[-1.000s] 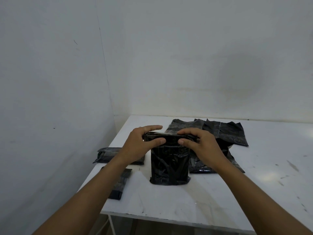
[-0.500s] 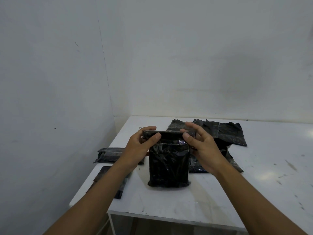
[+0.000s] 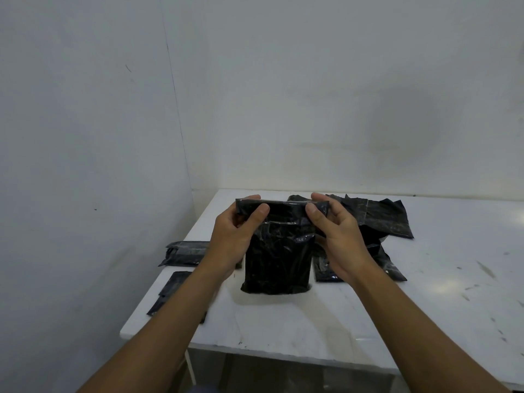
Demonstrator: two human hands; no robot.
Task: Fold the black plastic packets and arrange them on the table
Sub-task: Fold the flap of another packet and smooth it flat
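At the table's (image 3: 354,321) near-left corner, left hand (image 3: 231,239) and right hand (image 3: 338,236) pinch the upright packet's (image 3: 279,259) top band, evidently to crease its fold

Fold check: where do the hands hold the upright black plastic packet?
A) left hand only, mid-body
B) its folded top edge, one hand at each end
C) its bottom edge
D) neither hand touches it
B: the left hand and right hand each pinch one end of the folded top strip of the black plastic packet, thumbs in front.
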